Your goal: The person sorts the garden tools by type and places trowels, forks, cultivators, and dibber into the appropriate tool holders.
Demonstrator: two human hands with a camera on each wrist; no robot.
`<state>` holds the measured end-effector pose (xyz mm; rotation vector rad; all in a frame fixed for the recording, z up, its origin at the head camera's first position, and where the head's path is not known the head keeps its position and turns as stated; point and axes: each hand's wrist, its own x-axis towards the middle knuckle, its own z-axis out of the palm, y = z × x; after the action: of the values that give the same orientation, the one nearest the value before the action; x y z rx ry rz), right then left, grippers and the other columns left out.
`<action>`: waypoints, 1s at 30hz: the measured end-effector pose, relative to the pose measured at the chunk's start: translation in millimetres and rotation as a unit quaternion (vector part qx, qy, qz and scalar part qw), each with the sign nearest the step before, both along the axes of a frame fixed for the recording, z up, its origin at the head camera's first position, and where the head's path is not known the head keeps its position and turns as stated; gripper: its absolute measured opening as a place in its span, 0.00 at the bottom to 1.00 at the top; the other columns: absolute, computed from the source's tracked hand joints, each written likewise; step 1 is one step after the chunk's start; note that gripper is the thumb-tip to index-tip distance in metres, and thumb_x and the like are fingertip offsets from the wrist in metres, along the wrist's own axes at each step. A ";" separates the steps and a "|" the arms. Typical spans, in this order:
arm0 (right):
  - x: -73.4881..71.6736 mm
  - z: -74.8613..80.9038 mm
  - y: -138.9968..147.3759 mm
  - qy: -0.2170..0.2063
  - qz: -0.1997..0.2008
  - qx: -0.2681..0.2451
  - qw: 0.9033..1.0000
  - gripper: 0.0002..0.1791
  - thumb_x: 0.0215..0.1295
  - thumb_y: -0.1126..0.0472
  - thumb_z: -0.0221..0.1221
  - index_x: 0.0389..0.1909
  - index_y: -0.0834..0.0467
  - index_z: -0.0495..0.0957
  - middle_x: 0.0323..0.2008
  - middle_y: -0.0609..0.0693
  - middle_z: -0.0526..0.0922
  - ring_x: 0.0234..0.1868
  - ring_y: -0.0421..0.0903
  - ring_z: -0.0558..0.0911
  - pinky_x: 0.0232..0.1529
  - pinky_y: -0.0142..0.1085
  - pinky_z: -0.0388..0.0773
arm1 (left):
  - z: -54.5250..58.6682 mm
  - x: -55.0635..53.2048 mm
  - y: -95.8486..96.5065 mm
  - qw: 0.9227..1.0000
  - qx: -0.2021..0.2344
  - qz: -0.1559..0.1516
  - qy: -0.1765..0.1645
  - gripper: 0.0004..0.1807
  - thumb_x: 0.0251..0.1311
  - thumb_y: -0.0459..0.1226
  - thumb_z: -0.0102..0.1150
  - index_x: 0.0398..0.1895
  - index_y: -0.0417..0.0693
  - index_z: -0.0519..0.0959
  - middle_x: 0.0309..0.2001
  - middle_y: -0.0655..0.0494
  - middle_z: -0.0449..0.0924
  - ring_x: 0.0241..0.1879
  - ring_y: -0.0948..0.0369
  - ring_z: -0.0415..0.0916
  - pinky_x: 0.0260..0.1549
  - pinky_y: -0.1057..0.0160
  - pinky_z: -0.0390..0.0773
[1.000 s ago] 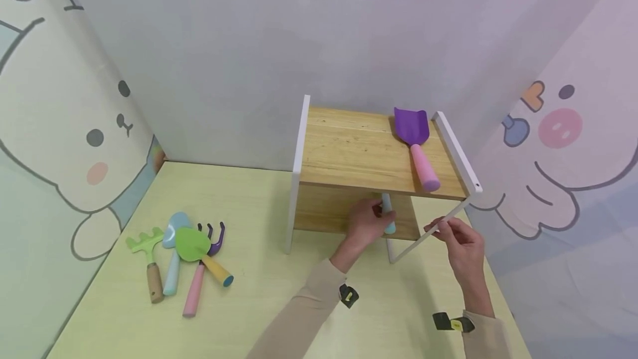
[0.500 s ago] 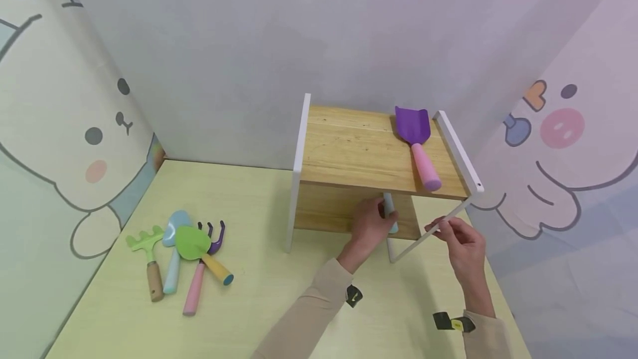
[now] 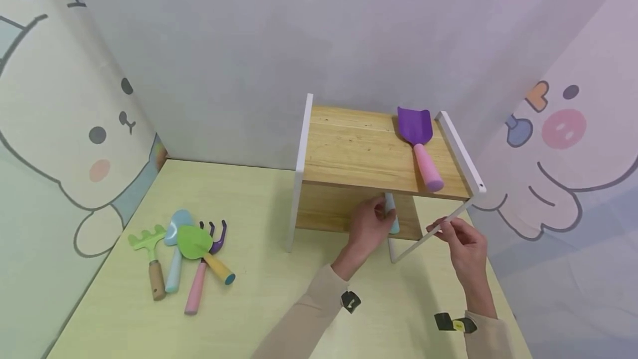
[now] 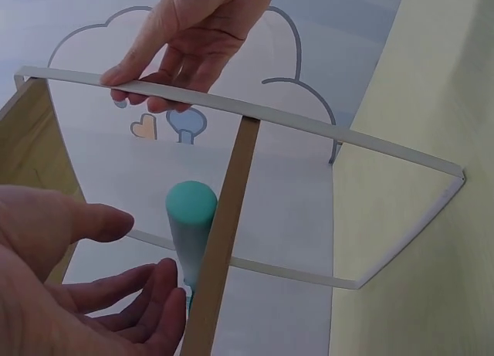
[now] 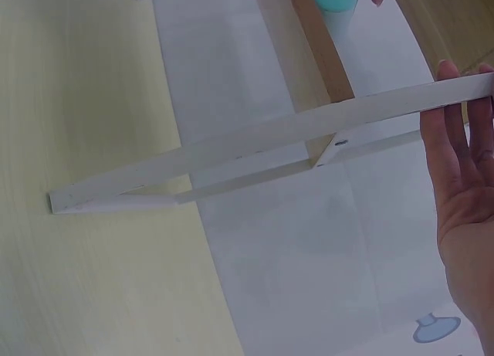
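On the lower board of a small two-tier shelf (image 3: 359,151), a tool with a light blue handle (image 3: 391,216) lies near the right end; its head is hidden under the top board. My left hand (image 3: 368,225) is beside that handle. In the left wrist view, a gap shows between the thumb and the teal-ended handle (image 4: 191,209), and the loosely bent fingers are close at its side. My right hand (image 3: 464,245) pinches the white side bar (image 5: 293,128) of the shelf between thumb and fingers. A purple scoop with a pink handle (image 3: 426,166) lies on the top board.
Left on the table (image 3: 259,303) lie a green rake (image 3: 152,256), a light blue trowel (image 3: 175,248), a green spade with a yellow handle (image 3: 195,244) and a purple fork with a pink handle (image 3: 196,287), partly overlapping. Printed curtains (image 3: 224,71) stand behind and beside.
My left hand shifts slightly right against the light blue handle, then eases back a little left. The right hand keeps its hold on the bar, and the other tools stay put.
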<state>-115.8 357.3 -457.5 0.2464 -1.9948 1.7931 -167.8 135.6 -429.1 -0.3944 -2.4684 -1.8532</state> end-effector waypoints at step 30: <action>0.7 -1.8 -0.1 0.006 0.000 -0.004 1.000 0.07 0.74 0.78 0.52 0.44 0.81 0.76 0.38 0.49 0.88 0.39 0.41 0.89 0.45 0.33 0.85 | -4.4 28.7 -48.8 0.993 0.109 -0.002 0.053 0.09 0.68 0.30 0.61 0.45 0.32 0.86 0.38 0.48 0.88 0.38 0.58 0.84 0.44 0.58 0.85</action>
<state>-115.1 357.3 -459.3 0.2541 -1.9792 1.7934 -139.1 86.8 -433.5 -0.4731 -2.1705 -2.0195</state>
